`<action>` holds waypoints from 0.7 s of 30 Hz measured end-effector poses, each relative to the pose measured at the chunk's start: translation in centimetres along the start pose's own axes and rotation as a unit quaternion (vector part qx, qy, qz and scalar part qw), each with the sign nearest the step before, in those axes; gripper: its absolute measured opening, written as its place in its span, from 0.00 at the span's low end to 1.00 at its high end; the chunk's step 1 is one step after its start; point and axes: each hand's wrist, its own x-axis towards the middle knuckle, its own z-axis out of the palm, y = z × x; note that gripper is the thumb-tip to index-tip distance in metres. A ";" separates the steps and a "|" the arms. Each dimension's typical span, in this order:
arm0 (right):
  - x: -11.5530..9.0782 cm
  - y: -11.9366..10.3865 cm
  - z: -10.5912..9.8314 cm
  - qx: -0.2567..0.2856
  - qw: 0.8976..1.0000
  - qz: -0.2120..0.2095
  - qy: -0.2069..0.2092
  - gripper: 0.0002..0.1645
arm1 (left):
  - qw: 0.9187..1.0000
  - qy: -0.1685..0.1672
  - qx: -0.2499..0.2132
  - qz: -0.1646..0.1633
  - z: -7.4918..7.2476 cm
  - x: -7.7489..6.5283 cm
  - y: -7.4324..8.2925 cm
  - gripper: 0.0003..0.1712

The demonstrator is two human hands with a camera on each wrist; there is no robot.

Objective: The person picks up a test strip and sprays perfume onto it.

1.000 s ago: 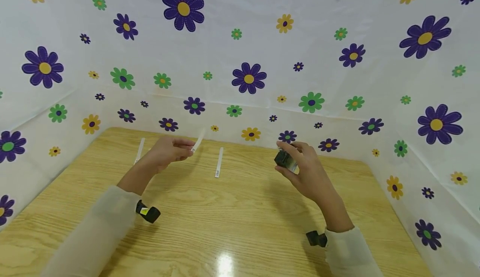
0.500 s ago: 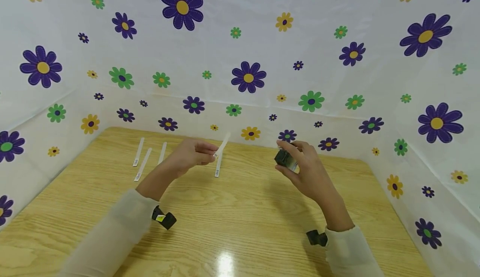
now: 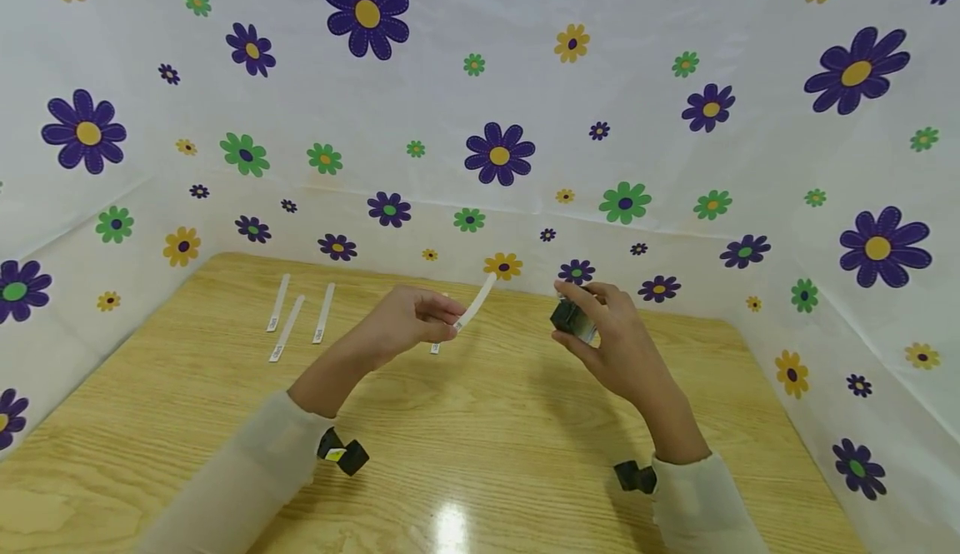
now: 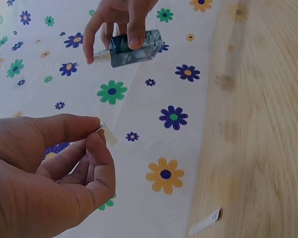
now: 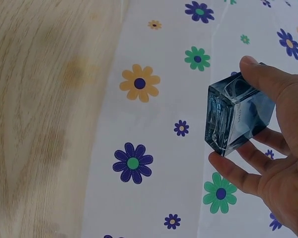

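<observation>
Sleeves and wrist units: your pale long sleeves are cut off at the lower edge; a small black boxy unit sits at your left wrist, its black twin at the right.
Left hand: your left hand pinches one end of a narrow white paper-looking strip, raised above the bench and gently curved.
Strip handling: judged very light, flexible and easily creased; best taken by the printed end, as you have it.
Right hand: your right hand grips a transparent blue rectangular glass bottle, tilted, off the bench, to the right of the raised strip and apart from it; a finger reaches its silver neck.
Bottle handling: judged rigid, fairly heavy for its bulk, smooth enough to slip, breakable; hold it across opposite sides.
Bench: on the light wood-grain bench, three white printed strips lie apart at the left; a fourth strip lies beyond your left hand, mostly hidden by it.
Backdrop: a white flower-printed sheet closes the far side and both flanks.
Hard to make out: lettering on strips and bottle is unreadable; your fingers partly cover the bottle, and its fill level cannot be judged.
</observation>
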 end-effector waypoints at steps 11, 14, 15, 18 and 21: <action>0.1 -0.2 0.2 0.000 1.000 -0.005 -0.002 0.43 | 0.999 -0.028 -0.018 0.019 1.6 -0.5 1.4 0.17; 0.1 -0.2 0.3 0.000 1.000 -0.009 -0.001 0.43 | 0.999 -0.036 -0.023 0.025 2.0 -0.6 1.6 0.17; 0.1 -0.2 0.4 -0.001 1.000 -0.011 -0.001 0.43 | 0.999 -0.038 -0.025 0.026 2.1 -0.6 1.6 0.17; 0.1 -0.3 0.4 -0.003 1.000 -0.013 -0.002 0.43 | 0.999 -0.042 -0.020 0.028 2.5 -0.6 1.6 0.16; 0.1 -0.3 0.4 -0.005 1.000 -0.014 -0.006 0.43 | 0.998 -0.046 -0.013 0.030 2.8 -0.7 1.7 0.16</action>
